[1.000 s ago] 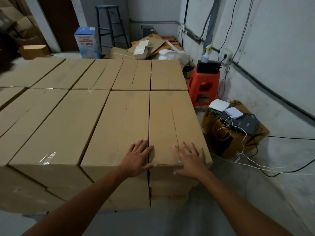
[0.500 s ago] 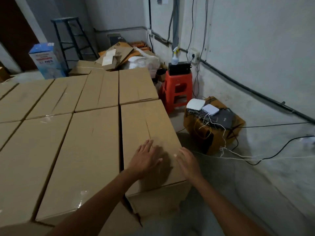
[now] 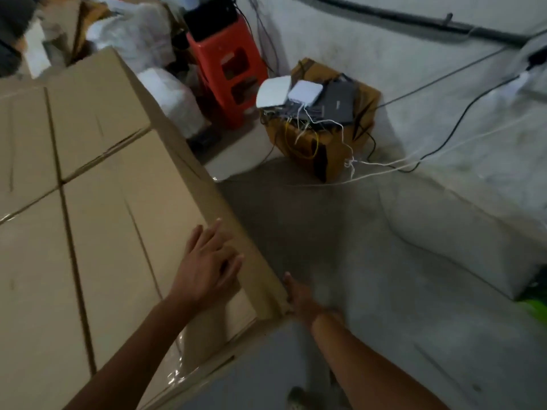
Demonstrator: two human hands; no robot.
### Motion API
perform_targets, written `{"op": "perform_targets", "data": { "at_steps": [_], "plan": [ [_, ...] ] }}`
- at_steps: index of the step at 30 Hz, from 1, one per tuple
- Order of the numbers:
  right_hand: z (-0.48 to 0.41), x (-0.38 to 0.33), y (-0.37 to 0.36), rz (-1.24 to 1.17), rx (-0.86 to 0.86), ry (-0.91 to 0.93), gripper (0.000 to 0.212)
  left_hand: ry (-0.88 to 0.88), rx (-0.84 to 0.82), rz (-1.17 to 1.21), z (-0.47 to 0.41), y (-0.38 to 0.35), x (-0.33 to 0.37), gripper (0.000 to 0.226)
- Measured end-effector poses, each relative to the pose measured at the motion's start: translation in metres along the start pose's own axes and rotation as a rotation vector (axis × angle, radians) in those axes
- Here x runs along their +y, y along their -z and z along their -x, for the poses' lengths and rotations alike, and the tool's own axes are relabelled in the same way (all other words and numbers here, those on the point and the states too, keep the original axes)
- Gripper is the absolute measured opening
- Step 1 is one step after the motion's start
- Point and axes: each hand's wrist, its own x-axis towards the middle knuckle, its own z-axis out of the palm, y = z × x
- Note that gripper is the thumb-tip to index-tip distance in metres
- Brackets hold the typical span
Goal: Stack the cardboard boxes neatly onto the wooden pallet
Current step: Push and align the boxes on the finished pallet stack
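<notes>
Cardboard stack, corner box in hand

Cardboard boxes point(image 3: 32, 261): tan, packed edge to edge in a level block filling the left of the view. The corner box point(image 3: 142, 208) sits at the block's near right corner, flush with its neighbours.
Left hand point(image 3: 207, 264): flat on the corner box's top near its right edge, fingers spread.
Right hand point(image 3: 300, 300): against the box's side face by the near corner; blurred, grip cannot be told.
Concrete floor point(image 3: 399, 291), red plastic stool point(image 3: 228, 63), small brown box point(image 3: 307, 149) topped with white devices point(image 3: 273, 91), trailing black cable point(image 3: 461, 119).
</notes>
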Motion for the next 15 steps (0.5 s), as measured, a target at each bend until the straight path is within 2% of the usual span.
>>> {"op": "perform_targets", "data": {
  "at_steps": [1,3,4,6,8,11,15],
  "plan": [
    [-0.012,0.011,0.005,-0.104,0.006,-0.064,0.023,-0.011,0.046,0.011,0.001,-0.002,-0.001,0.063],
    [-0.036,0.032,0.008,-0.026,0.022,-0.110,0.044,-0.013,0.088,0.018,-0.002,-0.002,-0.002,0.057],
    [-0.043,0.038,0.006,-0.017,-0.004,-0.154,0.046,-0.013,0.082,0.021,-0.002,-0.003,-0.002,0.056],
    [-0.052,0.046,0.001,-0.099,-0.025,-0.293,0.045,-0.027,0.074,0.043,-0.003,-0.002,-0.002,0.058],
    [-0.063,0.052,-0.005,-0.232,-0.010,-0.345,0.039,-0.036,0.067,0.068,-0.004,-0.002,-0.002,0.059],
    [-0.070,0.052,-0.013,-0.342,0.037,-0.367,0.020,-0.051,0.083,0.074,-0.004,-0.003,-0.005,0.060],
    [-0.069,0.045,-0.018,-0.317,0.080,-0.370,0.018,-0.041,0.105,0.065,0.002,-0.002,-0.008,0.059]
  ]
}}
